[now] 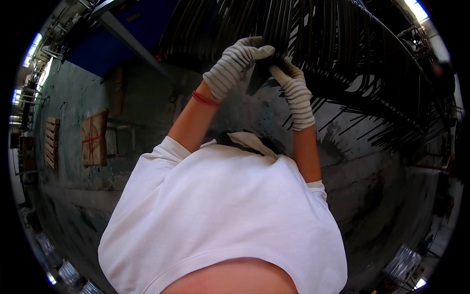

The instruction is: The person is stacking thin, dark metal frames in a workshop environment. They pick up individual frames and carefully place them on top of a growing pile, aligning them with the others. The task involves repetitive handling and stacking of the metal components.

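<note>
Nearest of all, a white short-sleeved cloth shirt [225, 210] fills the lower middle, with both bare forearms reaching away from it. On the left hand [246, 53] is a pale knitted glove with dark stripes, and above its cuff a red beaded bracelet [204, 98] circles the wrist. Its thumb lies straight across the lower part of a close bunch of dark, slender metal rods with bent ends [277, 35], which extends upward just beyond the hand. Its fingers bend in at the bunch's left side; their tips are lost in the dark metal, so whether they clasp it I cannot tell.

Lower and to the right, the right hand [292, 78], in a matching glove, curls beneath the bunch's bent ends, its fingertips close to the metal; its hold cannot be made out either. Between the hands, a dark pointed end [257, 81] slants down to the left.

More dark bent rods [342, 49] crowd the far side, spreading right of both hands. Toward the left edge of the grey-green floor [68, 201] are a brown wrapped bundle tied with red cord [94, 138] and a slatted wooden pallet [51, 142].
</note>
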The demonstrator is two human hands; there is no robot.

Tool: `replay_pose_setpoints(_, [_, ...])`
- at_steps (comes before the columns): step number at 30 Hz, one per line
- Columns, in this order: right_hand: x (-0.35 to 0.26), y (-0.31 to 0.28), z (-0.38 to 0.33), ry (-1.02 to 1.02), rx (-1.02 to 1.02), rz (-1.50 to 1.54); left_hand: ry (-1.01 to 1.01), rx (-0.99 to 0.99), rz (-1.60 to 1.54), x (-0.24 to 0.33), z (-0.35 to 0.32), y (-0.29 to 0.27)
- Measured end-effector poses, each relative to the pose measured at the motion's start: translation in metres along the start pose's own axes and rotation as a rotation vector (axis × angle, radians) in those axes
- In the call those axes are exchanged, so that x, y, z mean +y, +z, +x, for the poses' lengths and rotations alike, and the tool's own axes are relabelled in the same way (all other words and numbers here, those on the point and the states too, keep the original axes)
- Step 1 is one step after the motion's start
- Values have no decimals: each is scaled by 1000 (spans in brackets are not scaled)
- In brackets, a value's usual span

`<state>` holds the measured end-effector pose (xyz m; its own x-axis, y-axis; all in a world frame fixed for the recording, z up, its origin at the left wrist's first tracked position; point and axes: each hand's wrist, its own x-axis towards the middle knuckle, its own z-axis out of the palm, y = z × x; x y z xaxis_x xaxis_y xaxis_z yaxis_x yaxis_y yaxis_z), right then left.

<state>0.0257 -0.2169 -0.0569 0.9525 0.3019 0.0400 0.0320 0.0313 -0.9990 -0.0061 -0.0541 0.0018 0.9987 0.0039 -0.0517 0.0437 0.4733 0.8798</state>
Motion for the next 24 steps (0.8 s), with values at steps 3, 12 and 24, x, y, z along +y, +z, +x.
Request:
replay_pose_setpoints(3, [-8, 2, -1, 18, 8, -58, -44, -25, 96, 1, 7, -7])
replay_pose_setpoints(12, [-13, 4, 1, 84, 52, -76, 24, -87, -59, -3, 8, -6])
replay_pose_setpoints(24, [-15, 5, 3, 138, 92, -76, -10, -3, 139, 3, 3, -3])
